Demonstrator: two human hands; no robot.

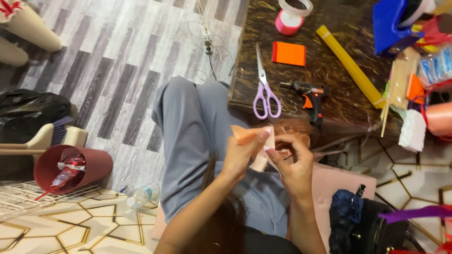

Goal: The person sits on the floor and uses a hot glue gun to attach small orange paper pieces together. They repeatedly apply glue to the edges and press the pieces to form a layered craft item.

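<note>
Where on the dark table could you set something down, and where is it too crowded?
Free: the table between scissors and orange pad; also between glue gun and yellow roll. Crowded: the right end, around the blue holder and sticks. Both hands hold peach paper beside the front edge.

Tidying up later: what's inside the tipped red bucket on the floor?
The red bucket shows crumpled shiny wrappers and a clear bottle poking out; its wall hides anything deeper.

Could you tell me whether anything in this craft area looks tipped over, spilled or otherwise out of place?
Yes: the dark red bin lies on its side on the floor at left, wrappers showing at its mouth, and a clear plastic bottle lies flat nearby.
</note>
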